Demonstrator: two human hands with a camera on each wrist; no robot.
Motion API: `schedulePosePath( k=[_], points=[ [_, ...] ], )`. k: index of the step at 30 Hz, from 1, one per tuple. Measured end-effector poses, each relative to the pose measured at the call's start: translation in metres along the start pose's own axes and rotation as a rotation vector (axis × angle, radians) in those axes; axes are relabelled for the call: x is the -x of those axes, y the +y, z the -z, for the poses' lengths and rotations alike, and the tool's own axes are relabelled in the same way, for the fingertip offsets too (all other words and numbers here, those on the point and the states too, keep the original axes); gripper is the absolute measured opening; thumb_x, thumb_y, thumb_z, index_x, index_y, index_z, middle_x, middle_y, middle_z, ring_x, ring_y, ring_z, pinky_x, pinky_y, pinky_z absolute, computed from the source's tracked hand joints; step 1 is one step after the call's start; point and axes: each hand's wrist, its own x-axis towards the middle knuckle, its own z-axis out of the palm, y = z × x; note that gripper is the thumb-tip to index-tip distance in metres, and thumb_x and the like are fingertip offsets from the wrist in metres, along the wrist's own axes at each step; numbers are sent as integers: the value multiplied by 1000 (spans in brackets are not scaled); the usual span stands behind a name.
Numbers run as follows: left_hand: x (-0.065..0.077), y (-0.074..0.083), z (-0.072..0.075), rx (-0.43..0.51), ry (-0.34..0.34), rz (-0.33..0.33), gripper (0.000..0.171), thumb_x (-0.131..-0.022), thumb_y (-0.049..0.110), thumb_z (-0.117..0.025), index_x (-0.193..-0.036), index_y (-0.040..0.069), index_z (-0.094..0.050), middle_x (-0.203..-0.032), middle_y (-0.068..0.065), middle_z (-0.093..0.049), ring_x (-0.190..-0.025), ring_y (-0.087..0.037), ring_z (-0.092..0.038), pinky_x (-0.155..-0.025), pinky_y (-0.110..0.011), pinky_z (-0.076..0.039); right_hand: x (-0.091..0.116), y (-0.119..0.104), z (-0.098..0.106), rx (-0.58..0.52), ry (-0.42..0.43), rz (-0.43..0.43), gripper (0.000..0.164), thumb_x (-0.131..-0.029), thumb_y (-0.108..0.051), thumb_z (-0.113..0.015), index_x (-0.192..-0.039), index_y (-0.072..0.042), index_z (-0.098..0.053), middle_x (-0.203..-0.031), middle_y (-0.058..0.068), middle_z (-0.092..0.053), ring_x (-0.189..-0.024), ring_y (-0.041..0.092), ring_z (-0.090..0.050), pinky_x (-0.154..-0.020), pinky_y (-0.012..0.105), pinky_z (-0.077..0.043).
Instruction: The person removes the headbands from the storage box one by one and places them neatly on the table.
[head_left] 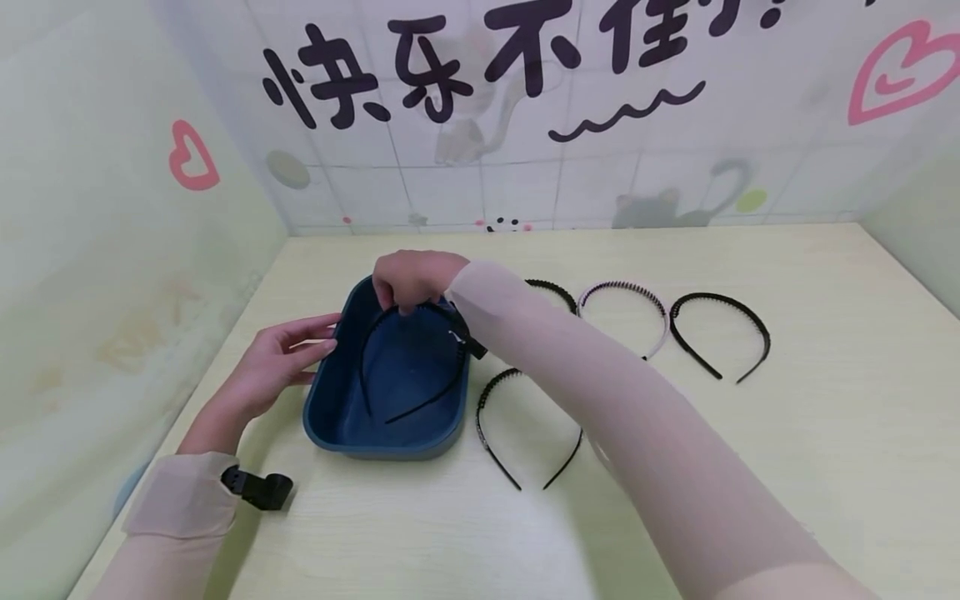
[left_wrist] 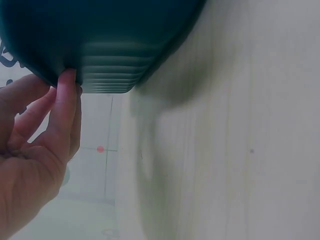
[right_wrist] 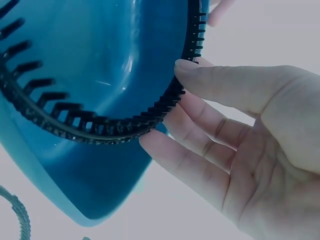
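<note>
My right hand [head_left: 411, 279] pinches a black toothed headband [right_wrist: 172, 95] near the top of its arch, thumb on one side and fingers on the other. The headband is over the inside of a blue plastic basin [head_left: 382, 446], its two ends pointing toward me. On the basin's left side, my left hand [head_left: 273, 362] touches the outer wall close to the rim, fingers mostly straight. The left wrist view shows those fingertips [left_wrist: 67, 80] against the ribbed wall.
Right of the basin lie several headbands: a black one [head_left: 759, 321] at far right, a pale lilac one [head_left: 663, 321], a black one [head_left: 558, 289] partly behind my right sleeve, and a dark one [head_left: 483, 425] nearer me. A printed wall [head_left: 525, 192] stands behind the table [head_left: 862, 417].
</note>
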Motion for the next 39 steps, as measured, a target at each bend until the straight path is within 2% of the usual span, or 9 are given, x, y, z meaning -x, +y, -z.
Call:
schedulePosePath(
  k=[6,14,20,26,33,39],
  points=[
    [0,1,-1,7,-4,-3,56,-91,29,-58,-140,9,-39,-118,-7,-49,-95,2,-55,-70,-27,-51,5,-2,6,25,-3,7,27,-89,0,-55,-111,-13,-60,-111,-1,-53,-87,15,-51,-60,28,-45],
    [-1,0,-2,-4,-3,-10,56,-91,31,-58,-139,9,-41,-117,-6,-50,-95,1,-56,-70,-29,-51,10,-6,11,40,9,20,25,-88,0,-57,-109,-13,-60,-109,0,-53,-77,19,-50,-60,27,-44],
    [-1,-2,-3,-14,2,-16,56,-90,32,-59,-138,9,-42,-114,0,-52,-95,0,-56,-70,-29,-51,16,-7,14,63,8,26,24,-88,-1,-57,-108,-14,-61,-109,-1,-53,-75,19,-49,-59,26,-43],
    [0,-1,-3,-7,1,-18,55,-91,30,-59,-138,9,-42,-112,1,-53,-94,0,-56,-69,-29,-51,23,-8,16,105,15,35,25,-88,0,-55,-109,-14,-61,-110,0,-53,-72,18,-49,-58,25,-42],
    [1,1,-2,-9,7,-15,54,-91,30,-58,-138,9,-42,-113,0,-52,-94,2,-56,-69,-28,-51,32,-4,19,198,32,85,27,-86,2,-55,-109,-11,-62,-112,1,-56,-87,16,-50,-73,24,-43],
    [0,-1,-3,-14,14,-17,54,-91,31,-58,-138,9,-42,-112,1,-52,-94,2,-56,-69,-28,-51,42,4,20,186,38,131,26,-85,3,-57,-108,-8,-63,-107,5,-57,-86,18,-49,-80,27,-42]
  ],
)
